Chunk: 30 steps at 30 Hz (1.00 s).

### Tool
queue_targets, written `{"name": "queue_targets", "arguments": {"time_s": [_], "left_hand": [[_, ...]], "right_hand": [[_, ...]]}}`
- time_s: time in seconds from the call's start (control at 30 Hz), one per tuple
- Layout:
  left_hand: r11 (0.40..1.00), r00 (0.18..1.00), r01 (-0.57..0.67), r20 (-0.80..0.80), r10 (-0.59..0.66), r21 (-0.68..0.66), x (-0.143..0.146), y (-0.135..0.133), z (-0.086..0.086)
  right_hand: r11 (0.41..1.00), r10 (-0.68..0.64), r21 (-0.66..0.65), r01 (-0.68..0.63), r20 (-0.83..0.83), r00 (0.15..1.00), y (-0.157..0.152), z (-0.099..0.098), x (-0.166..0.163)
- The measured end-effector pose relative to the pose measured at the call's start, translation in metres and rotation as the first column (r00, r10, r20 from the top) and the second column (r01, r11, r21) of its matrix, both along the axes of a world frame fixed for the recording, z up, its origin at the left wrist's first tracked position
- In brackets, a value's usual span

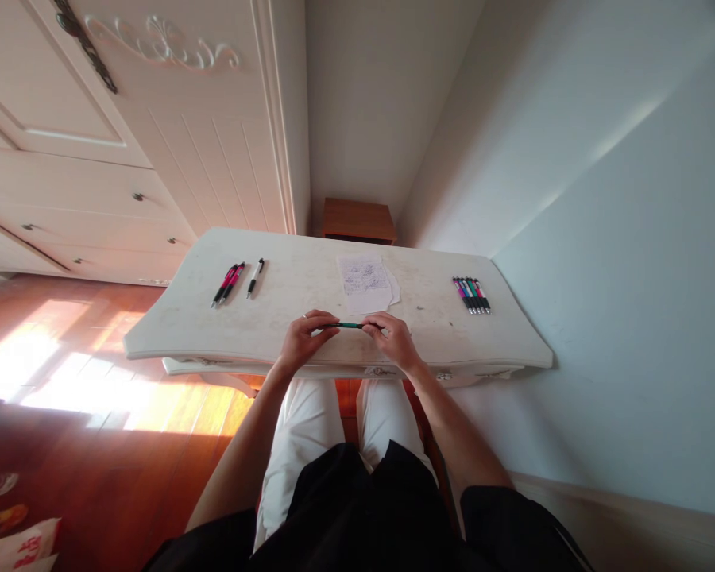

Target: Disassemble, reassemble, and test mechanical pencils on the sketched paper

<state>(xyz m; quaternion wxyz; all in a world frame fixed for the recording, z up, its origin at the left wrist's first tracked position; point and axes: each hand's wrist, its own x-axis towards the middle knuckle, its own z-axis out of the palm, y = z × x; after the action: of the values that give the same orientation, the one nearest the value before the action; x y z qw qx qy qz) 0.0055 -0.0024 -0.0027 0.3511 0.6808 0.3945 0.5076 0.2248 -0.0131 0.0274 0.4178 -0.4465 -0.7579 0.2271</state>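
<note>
A green and black pen [350, 325] lies level between my two hands, above the front edge of the white desk [298, 274]. My left hand [306, 337] pinches its black end, and a ring shows on one finger. At the other end, my right hand [392, 342] has its thumb and fingers closed on the pen. Just beyond the hands are sheets of paper [365, 282] covered in handwriting and scribbles. To the left lie pink and black pens [231, 284] and a white and black pen [255, 278]. A row of several coloured pens [471, 295] sits at the right.
A tall white cabinet [226, 103] rises behind the desk on the left. The pale wall [620, 318] borders its right end. Behind the desk stands a small brown wooden piece of furniture [359, 220]. Bags [21, 548] rest on the wooden floor [113, 469] at lower left.
</note>
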Motion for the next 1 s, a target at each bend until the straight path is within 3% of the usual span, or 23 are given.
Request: {"name": "queue_targets", "arguments": {"time_s": [0.23, 0.47, 0.67, 1.0], "left_hand": [[0.985, 0.991, 0.059, 0.13, -0.038, -0.163, 0.0045, -0.0016, -0.0036], [0.981, 0.993, -0.112, 0.003, 0.114, -0.158, 0.0057, -0.0019, 0.003], [0.982, 0.997, -0.075, -0.008, 0.074, -0.173, 0.0032, -0.0001, 0.0046], [0.993, 0.995, -0.09, -0.05, 0.086, -0.082, 0.0041, -0.0001, 0.0011]], "right_hand": [[0.999, -0.043, -0.004, 0.042, -0.045, 0.998, -0.0006, -0.0013, -0.003], [0.998, -0.034, 0.049, 0.035, -0.032, 0.999, -0.0023, 0.0018, -0.0008], [0.996, -0.017, 0.085, 0.013, 0.045, 0.999, -0.0027, 0.0006, -0.0022], [0.997, -0.044, 0.069, 0.044, -0.007, 0.999, -0.002, -0.0027, 0.0]]}}
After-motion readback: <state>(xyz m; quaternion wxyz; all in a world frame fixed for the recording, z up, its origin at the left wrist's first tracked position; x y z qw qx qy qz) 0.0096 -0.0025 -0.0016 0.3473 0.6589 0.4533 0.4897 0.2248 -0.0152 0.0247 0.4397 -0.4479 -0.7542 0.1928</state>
